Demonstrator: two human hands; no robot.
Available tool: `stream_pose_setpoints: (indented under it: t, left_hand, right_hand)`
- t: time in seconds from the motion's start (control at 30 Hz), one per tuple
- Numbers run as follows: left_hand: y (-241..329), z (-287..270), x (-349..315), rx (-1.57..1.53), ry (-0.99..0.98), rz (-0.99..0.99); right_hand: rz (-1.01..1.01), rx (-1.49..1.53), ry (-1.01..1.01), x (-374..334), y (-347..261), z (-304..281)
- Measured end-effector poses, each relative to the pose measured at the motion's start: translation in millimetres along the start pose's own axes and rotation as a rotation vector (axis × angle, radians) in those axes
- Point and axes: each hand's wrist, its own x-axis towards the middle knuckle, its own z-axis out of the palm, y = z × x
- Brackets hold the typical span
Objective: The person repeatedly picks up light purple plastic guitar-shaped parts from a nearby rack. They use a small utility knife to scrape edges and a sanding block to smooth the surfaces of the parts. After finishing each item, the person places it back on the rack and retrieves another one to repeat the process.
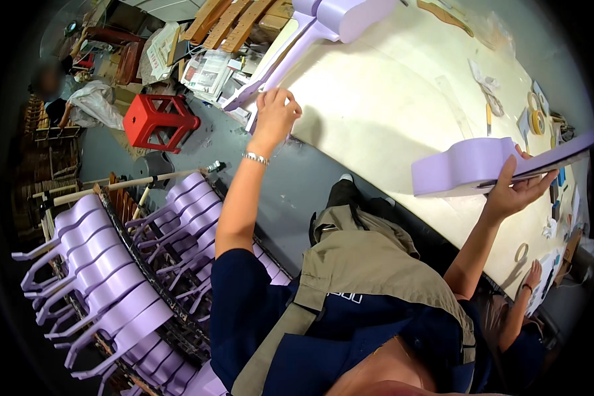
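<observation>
My right hand (511, 188) is closed round the neck of a lilac ukulele (462, 162), whose body sits over the right part of the cream table (376, 92). Its neck points toward the right rim. My left hand (277, 115), with a metal bracelet at the wrist, is beside the table's left corner. Those fingers are curled and pressed together; I cannot make out anything between them. Right by them is the headstock of a second lilac ukulele (356, 16), which lies at the table's far edge with its neck slanting down toward this hand.
On my left stands a rack of lilac ukulele bodies (92, 244), necks outward. A red plastic stool (155, 122) is on the grey floor beyond it, near another person at the far left. Tape rolls (536, 122) lie along the right edge. A co-worker's hand (533, 274) rests there too.
</observation>
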Motion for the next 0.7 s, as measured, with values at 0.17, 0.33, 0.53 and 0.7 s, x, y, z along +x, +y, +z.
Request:
stream_pose_setpoints:
  t: [0.17, 0.33, 0.53, 0.7]
  left_hand:
    - [-39, 24, 29, 0.19, 0.008, 0.142]
    - [-46, 21, 49, 0.309, -0.205, 0.183]
    - [-29, 20, 65, 0.654, -0.319, 0.194]
    - [100, 54, 53, -0.07, 0.065, -0.107]
  right_hand:
    - [0.1, 0.213, -0.248, 5, 5, -22]
    - [0.477, 0.342, -0.737, 5, -6, -31]
    - [0.921, 0.443, -1.103, -31, 33, -36]
    - [1.065, 0.428, -1.248, -64, 105, -28]
